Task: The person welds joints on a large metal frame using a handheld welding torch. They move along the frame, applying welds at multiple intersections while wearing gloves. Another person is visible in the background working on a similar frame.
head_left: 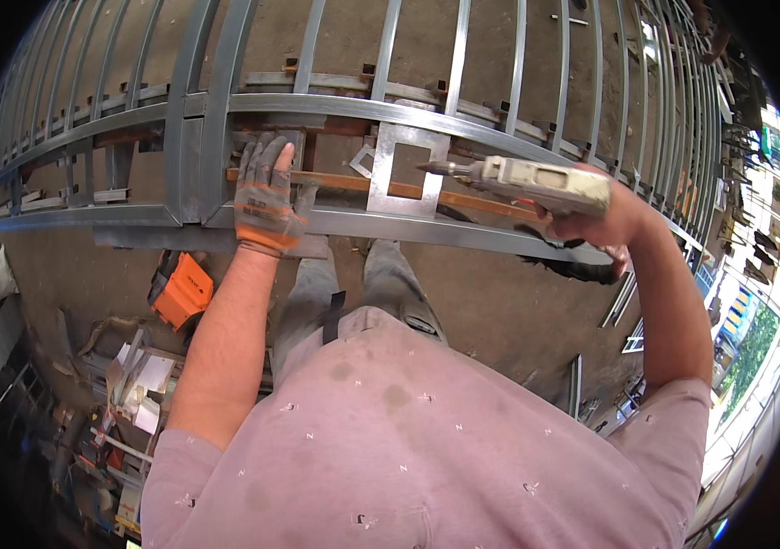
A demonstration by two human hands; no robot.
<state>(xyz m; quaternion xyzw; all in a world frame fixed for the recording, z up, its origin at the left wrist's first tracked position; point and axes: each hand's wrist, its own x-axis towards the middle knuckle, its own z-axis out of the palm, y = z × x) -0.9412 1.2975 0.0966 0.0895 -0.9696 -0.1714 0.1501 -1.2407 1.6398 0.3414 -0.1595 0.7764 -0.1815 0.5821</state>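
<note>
My left hand (268, 194), in a grey and orange work glove, lies with fingers stretched over the lower rails of a grey metal frame (340, 108). A thumb tip shows bare. To its right, a flat metal plate (379, 171) with a rectangular cutout bridges the two rails, above a rusty orange bar (335, 180). My right hand (596, 215), bare, grips a cream-coloured welding gun (536, 183) by its handle. The gun's pointed metal nozzle is aimed left, over the plate's cutout. Whether it touches the plate I cannot tell.
Upright bars of the frame run away from me. An orange and black box-shaped machine (184, 288) stands on the floor at left. Cluttered metal offcuts and tools (134, 393) lie at lower left. Something black and cable-like (573, 265) hangs below my right hand.
</note>
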